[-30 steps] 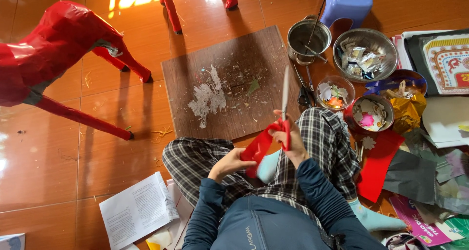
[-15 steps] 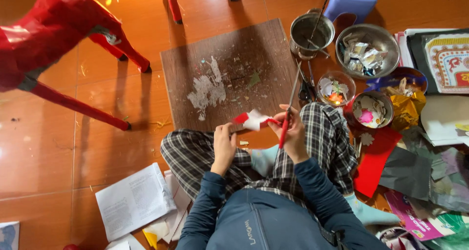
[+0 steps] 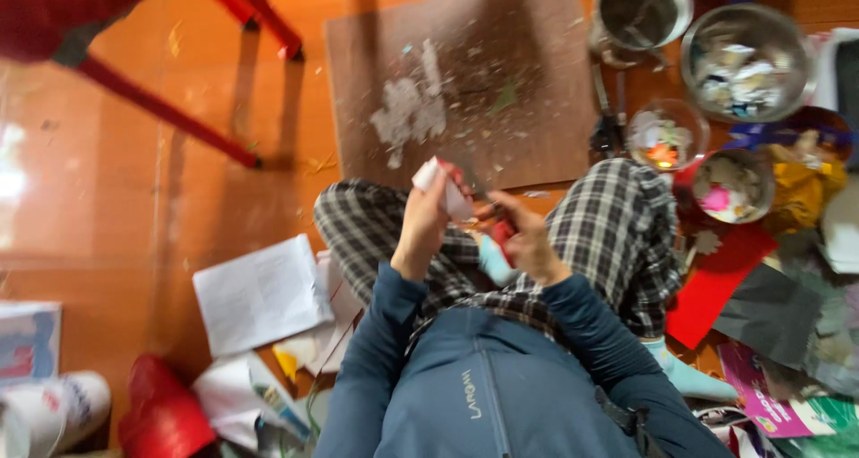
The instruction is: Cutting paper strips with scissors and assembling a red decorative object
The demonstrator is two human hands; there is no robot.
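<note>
a small white-and-red paper piece (image 3: 443, 187) is held above the lap, just in front of the brown board (image 3: 537, 55), pinched by the fingers of the left hand (image 3: 420, 225). a red-handled tool (image 3: 497, 230), blurred, is gripped in the closed fingers of the right hand (image 3: 528, 243), its tip near the paper. metal bowls (image 3: 747, 29) of scraps are set to the right, a white sheet (image 3: 259, 292) to the left

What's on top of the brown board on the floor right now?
The brown board carries a patch of pale dried paste and scattered paper scraps. Its near edge is covered by the left hand holding a folded paper piece.
</note>
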